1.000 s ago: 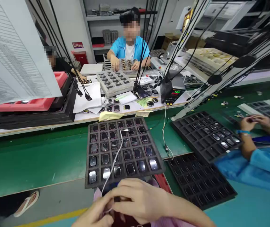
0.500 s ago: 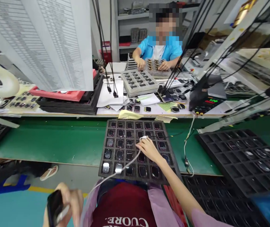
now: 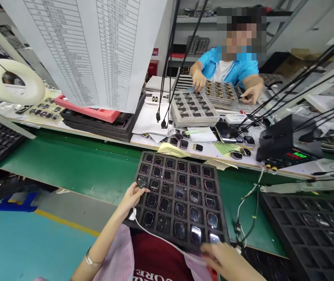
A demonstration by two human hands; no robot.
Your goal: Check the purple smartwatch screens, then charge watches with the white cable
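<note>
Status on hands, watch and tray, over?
Left hand pinching dark watch at left edge of tray. Right hand blurred near its near-right corner, grip unclear. White cable along near edge.

The central foam tray (image 3: 187, 207) has six columns and five rows. There are the person's two hands (image 3: 131, 198), one bracelet (image 3: 90, 260), one co-worker (image 3: 224, 71) opposite, one white ring-shaped fixture (image 3: 36, 89) and one black power unit (image 3: 286, 134).

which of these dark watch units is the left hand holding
The dark, squarish watch unit at the left edge of the black foam tray, pinched by the left hand; other units there sit in the foam.
</note>
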